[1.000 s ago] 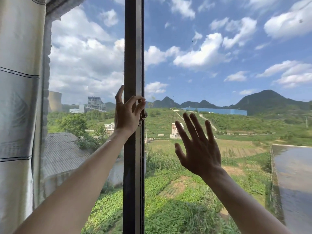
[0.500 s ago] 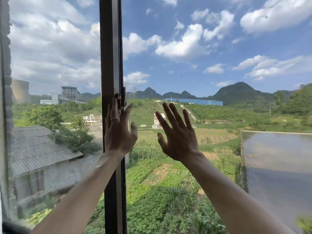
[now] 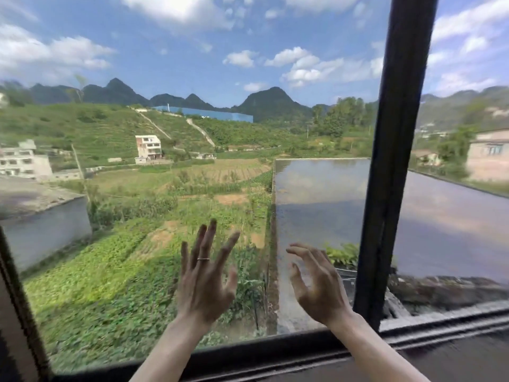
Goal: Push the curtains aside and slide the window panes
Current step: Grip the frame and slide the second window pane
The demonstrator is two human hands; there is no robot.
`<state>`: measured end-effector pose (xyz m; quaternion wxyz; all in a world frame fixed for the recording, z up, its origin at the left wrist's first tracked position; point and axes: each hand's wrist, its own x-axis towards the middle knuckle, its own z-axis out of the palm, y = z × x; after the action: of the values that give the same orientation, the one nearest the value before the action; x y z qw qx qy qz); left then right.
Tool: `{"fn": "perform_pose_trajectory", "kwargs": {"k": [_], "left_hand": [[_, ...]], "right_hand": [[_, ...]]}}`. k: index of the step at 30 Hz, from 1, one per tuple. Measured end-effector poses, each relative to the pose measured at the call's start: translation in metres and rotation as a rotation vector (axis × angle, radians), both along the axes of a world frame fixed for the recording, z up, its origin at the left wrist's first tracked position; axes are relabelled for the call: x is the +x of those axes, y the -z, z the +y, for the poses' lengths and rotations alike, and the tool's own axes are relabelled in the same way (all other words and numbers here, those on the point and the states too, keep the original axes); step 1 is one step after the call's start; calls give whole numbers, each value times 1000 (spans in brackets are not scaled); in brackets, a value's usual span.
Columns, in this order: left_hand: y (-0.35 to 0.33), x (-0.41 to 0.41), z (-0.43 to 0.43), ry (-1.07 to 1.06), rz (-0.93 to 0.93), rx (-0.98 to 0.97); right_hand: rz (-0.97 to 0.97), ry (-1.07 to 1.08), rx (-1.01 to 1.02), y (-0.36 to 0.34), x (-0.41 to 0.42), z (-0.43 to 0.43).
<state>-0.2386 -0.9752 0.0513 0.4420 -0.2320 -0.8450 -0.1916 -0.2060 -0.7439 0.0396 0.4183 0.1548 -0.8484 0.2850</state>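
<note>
A wide glass window pane (image 3: 170, 175) fills most of the view, with a dark vertical frame bar (image 3: 394, 150) at its right side. Both of my hands are raised in front of the glass near its lower edge. My left hand (image 3: 205, 277), with a ring on one finger, has its fingers spread and holds nothing. To its right, my right hand (image 3: 316, 282) is open with the fingers curled slightly, just left of the dark bar. I cannot tell whether either hand touches the glass. No curtain is in view.
The dark bottom rail and sill (image 3: 275, 357) run across below my wrists. Another dark frame edge (image 3: 19, 307) slants up at the far left. A further pane (image 3: 465, 188) lies right of the bar. Outside are fields, buildings and hills.
My view has swung right and down. The left hand has come off the left frame bar, and both hands now sit lower, near the sill. The curtain has left the view.
</note>
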Motion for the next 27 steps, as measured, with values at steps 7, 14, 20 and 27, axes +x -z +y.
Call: {"fn": "perform_pose_trajectory", "kwargs": {"k": [7, 14, 20, 27], "left_hand": [[32, -4, 175, 132, -65, -76], [45, -5, 301, 29, -86, -32], [60, -21, 330, -149, -105, 5], [72, -43, 323, -252, -30, -100]], "right_hand": [[-157, 190, -101, 51, 23, 158], [-282, 187, -367, 60, 5, 252], [-636, -164, -729, 61, -26, 264], [-759, -378, -834, 92, -45, 244]]}}
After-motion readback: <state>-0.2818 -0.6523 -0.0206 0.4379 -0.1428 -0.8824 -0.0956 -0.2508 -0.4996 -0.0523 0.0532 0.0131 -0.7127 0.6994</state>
